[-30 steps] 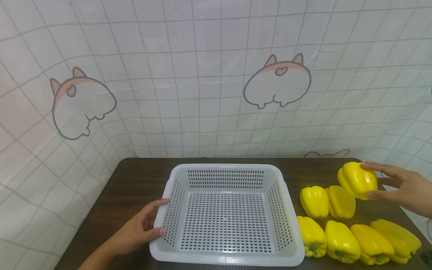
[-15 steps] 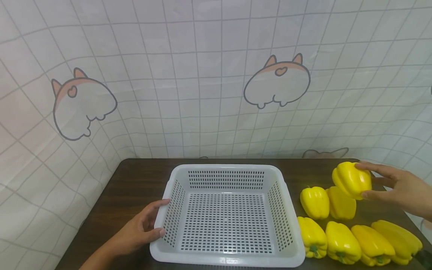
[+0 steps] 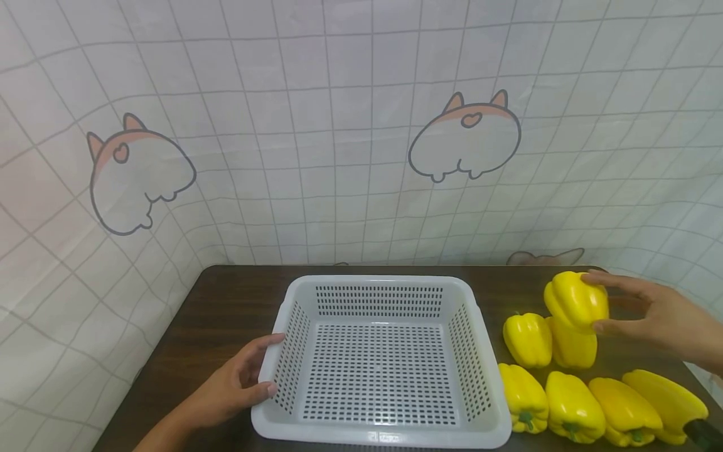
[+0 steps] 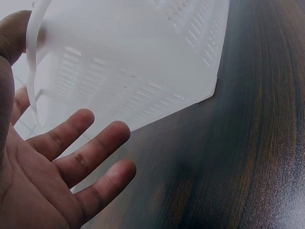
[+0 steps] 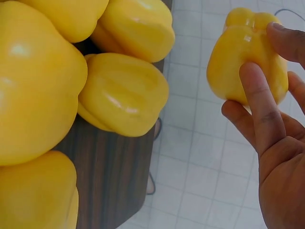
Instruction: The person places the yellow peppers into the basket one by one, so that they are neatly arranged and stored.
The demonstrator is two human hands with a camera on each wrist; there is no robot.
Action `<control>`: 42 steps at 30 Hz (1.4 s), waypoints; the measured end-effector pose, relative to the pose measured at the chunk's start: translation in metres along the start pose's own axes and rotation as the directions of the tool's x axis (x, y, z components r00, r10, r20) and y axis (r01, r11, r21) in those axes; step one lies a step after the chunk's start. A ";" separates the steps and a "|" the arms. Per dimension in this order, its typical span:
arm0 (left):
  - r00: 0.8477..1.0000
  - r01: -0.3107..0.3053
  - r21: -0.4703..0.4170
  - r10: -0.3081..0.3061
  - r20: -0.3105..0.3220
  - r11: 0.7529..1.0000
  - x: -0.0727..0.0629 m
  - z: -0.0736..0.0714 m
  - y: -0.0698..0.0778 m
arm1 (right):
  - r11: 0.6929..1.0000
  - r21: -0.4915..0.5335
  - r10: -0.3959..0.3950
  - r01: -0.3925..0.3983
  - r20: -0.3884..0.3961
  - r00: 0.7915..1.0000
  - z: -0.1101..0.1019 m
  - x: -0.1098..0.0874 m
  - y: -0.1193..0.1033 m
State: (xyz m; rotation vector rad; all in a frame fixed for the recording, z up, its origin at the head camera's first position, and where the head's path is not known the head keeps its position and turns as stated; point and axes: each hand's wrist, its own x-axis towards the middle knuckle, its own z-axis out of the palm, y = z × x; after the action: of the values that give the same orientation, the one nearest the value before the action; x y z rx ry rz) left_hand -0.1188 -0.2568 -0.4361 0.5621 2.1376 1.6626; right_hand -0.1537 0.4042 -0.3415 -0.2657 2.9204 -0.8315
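A white slotted plastic basket (image 3: 378,436) stands on the dark wooden table. My left hand (image 3: 228,383) holds its left rim, thumb and index finger over the edge. In the left wrist view the other fingers (image 4: 102,143) extend outside the basket wall. My right hand (image 3: 658,314) grips a yellow bell pepper (image 3: 576,301) between thumb and fingers, raised above the table on the right; the right wrist view shows this bell pepper (image 5: 243,57) at the fingertips. Below it, two yellow bell peppers (image 3: 528,339) lie beside the basket, one partly hidden by the held pepper.
Several more yellow bell peppers (image 3: 573,408) lie in a row along the table's front right. A dark object (image 3: 703,433) shows at the lower right edge. Behind the dark table (image 3: 226,301) hangs a white gridded sheet (image 3: 350,157) with cartoon animal prints.
My right hand has moved left with the bell pepper, bringing it over the peppers beside the basket. My left hand and the basket stay in place.
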 end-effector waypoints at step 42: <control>1.000 0.027 -0.002 -0.027 -0.008 1.000 -0.002 0.001 0.001 | 0.998 0.055 -0.045 0.043 0.035 0.998 0.015 0.013 -0.050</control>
State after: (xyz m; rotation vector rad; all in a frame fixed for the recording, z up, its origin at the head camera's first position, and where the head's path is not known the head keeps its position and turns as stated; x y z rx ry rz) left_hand -0.1168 -0.2566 -0.4350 0.5250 2.1401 1.6548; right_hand -0.1572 0.3523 -0.3278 -0.3378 2.8634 -0.9005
